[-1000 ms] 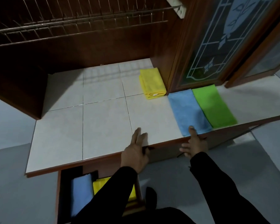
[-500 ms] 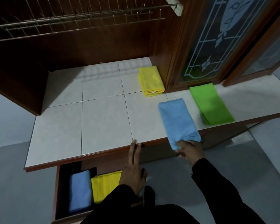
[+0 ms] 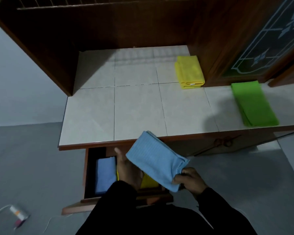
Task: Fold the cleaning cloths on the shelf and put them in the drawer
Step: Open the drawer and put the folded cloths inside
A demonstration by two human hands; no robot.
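At the bottom of the frame, the right hand gripped one end of a folded blue cloth, with the fingers curled around its edge. The cloth was in the air, above the open drawer at the lower centre. The left hand was under the other part of the cloth, with the thumb straight and the palm turned up; the cloth hid its other fingers. Inside the drawer lay another blue cloth on the left and, beside it, a yellow cloth, partly hidden by the hands. Higher in the frame was the tiled shelf. On its right part lay a folded green cloth, and further back a folded yellow cloth stack lay beside the dark wooden cabinet wall.
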